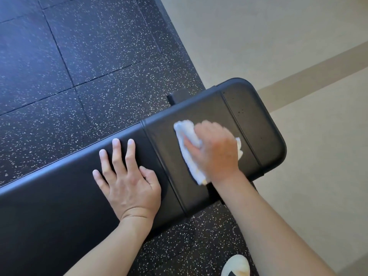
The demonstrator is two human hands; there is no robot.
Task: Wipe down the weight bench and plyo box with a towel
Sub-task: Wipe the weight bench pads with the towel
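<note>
Mid-task, I judge: right hand (216, 151) pinches the towel (187, 150) on the bench (249, 116) surface at right, left hand (127, 176) spread flat; plyo box unseen

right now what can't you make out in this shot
Head view only:
- Plyo box: not in frame.
- Weight bench: long pad cut off by the left edge; frame mostly hidden under the pads.
- Right hand: motion-blurred, so its grip on the white towel is unclear.
- Towel's middle: covered by that hand.
- Shoe: cut off by the bottom edge.
</note>
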